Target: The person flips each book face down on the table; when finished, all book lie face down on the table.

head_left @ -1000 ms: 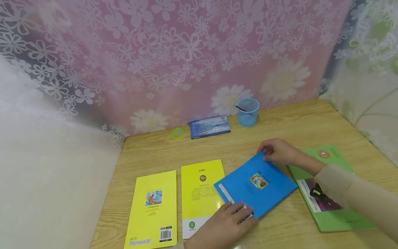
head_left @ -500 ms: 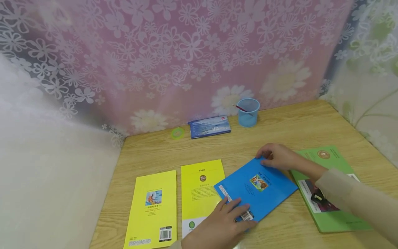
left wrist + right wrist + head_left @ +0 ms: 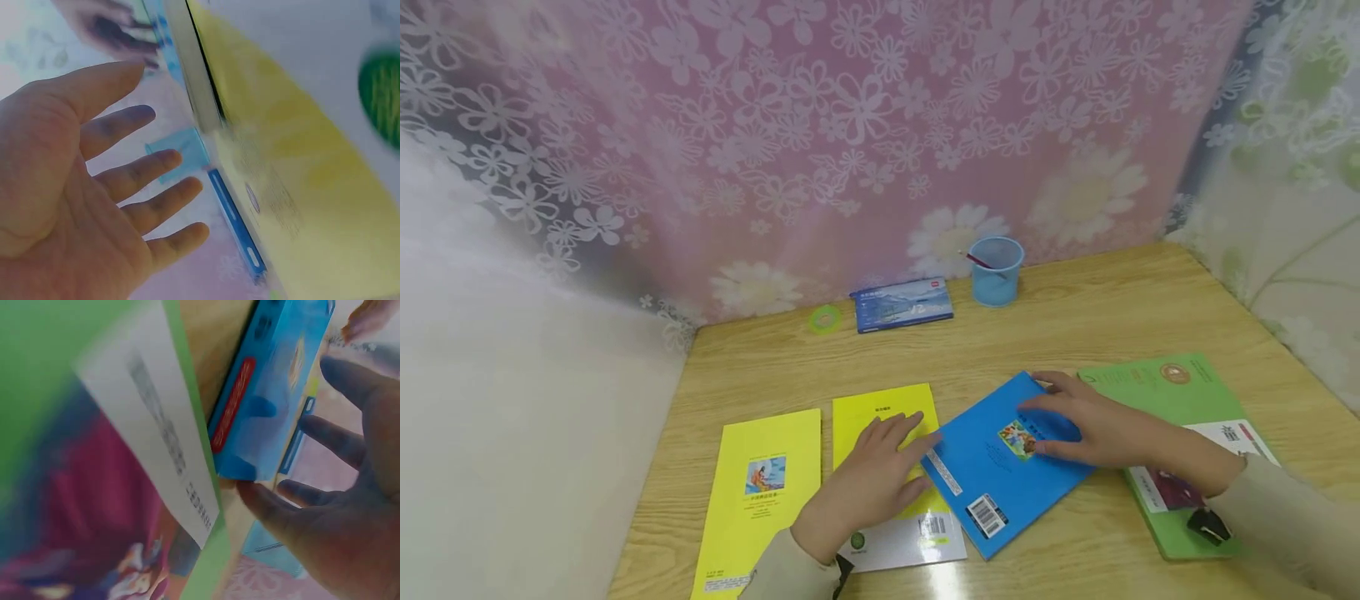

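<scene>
A person's right hand (image 3: pixel 1093 425) hangs over the upper right part of a blue book (image 3: pixel 981 475), fingers parted and grip released; whether a fingertip brushes the cover cannot be told. The left hand (image 3: pixel 872 475), fingers spread and holding nothing, hovers just left of the blue book, above a yellow-and-white book (image 3: pixel 898 542). The blue book, barcode side up, lies aslant on a wooden counter (image 3: pixel 775 367), its left corner appearing to overlap the edge of that neighbor. Positioning the blue book looks to be the step in hand, judging by the hands about it; any shift or turn would call for fingertips to settle on its edges, clear of the book at its left. A green book (image 3: pixel 1150 404) lies just right of the blue book, partly beneath the right sleeve (image 3: pixel 1277 508); a plain yellow book (image 3: pixel 760 517) lies well to its left. Behind the blue book, at the counter's back, are a light blue cup (image 3: pixel 995 285) with a pencil (image 3: pixel 980 261) leaning in it, a flat box (image 3: pixel 902 304) and, farther left, a green ring (image 3: pixel 815 320).
</scene>
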`<state>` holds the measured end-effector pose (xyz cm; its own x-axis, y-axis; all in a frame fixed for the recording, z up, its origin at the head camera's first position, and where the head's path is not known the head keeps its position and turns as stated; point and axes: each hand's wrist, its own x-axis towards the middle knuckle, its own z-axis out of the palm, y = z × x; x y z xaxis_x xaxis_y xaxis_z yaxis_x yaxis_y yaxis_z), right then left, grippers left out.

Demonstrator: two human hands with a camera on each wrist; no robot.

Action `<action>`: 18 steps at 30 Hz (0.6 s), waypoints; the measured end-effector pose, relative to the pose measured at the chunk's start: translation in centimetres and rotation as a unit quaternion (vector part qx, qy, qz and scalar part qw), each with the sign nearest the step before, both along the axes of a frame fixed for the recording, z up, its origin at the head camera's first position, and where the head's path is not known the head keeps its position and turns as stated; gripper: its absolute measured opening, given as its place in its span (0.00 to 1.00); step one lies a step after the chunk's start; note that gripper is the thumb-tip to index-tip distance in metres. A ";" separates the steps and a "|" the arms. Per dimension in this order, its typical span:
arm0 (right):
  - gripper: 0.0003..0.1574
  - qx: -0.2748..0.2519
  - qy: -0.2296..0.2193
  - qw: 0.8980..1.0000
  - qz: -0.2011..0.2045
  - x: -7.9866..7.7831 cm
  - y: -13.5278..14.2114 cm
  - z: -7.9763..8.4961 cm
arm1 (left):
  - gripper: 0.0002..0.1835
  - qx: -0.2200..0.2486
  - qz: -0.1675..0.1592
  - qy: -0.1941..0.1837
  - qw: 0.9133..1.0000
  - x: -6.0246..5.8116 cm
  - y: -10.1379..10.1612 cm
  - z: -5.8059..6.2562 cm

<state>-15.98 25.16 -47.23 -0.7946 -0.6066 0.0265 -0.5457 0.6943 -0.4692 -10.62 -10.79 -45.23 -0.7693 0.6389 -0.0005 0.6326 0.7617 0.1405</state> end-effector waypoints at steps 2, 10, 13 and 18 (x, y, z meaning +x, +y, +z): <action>0.37 0.014 0.008 1.000 0.007 1.3 0.3 0.1 | 0.31 0.010 0.011 -0.021 1.000 -0.8 -0.3 -0.1; 0.36 0.044 0.099 0.994 0.001 5.3 1.5 -0.4 | 0.28 0.015 0.011 -0.082 0.996 -2.5 -0.4 -1.4; 0.35 0.035 0.150 0.988 0.008 6.0 1.8 -0.9 | 0.26 0.037 -0.010 -0.092 0.995 -2.7 -0.4 -1.7; 0.35 0.023 0.188 0.982 0.008 6.2 2.0 -1.7 | 0.23 0.054 -0.028 -0.100 0.993 -2.7 -0.3 -1.9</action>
<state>-9.74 27.12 -48.89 -0.7245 -0.6261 0.2882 -0.6850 0.7002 -0.2012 -13.28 -11.07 -47.18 -0.7246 0.6847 -0.0783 0.6244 0.7003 0.3460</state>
